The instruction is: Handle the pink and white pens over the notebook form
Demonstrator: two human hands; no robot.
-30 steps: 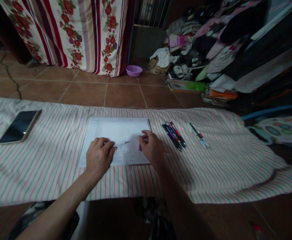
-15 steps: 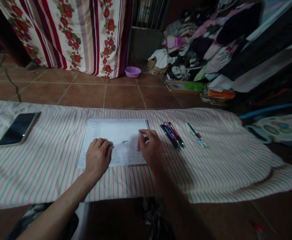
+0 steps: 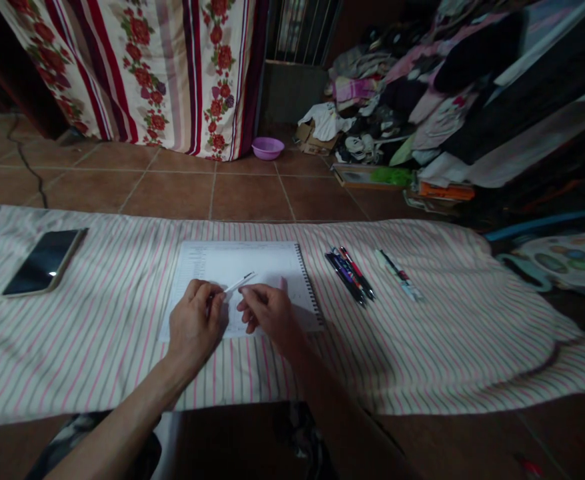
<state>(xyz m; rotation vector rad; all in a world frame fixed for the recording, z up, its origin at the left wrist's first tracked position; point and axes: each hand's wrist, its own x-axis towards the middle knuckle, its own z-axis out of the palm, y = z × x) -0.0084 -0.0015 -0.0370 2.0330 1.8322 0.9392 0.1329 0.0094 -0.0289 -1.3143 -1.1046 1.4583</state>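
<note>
A thin white stick with a dark tip, looking like a pen refill (image 3: 239, 281), points up and right from the fingers of my left hand (image 3: 195, 319). This hand is closed on its lower end and rests on the left of a spiral notebook (image 3: 247, 257). Close beside the refill is my right hand (image 3: 268, 312), its fingers loosely bent and apart; I see nothing held in it. Whether its fingertips touch the refill I cannot tell. Behind the right hand a small pink piece (image 3: 283, 284) shows on the page, partly hidden.
Right of the notebook lie several pens (image 3: 349, 275) in a bunch and a separate light-coloured pen (image 3: 398, 275). A phone (image 3: 45, 262) lies at the left on the striped cloth (image 3: 452, 333). Beyond are a purple basin (image 3: 267, 148) and a heap of clothes (image 3: 372, 100).
My right hand has moved left from the notebook's right side, leaving the pink piece behind it. The refill now stands raised from my left hand; before, only a small dark mark showed there.
</note>
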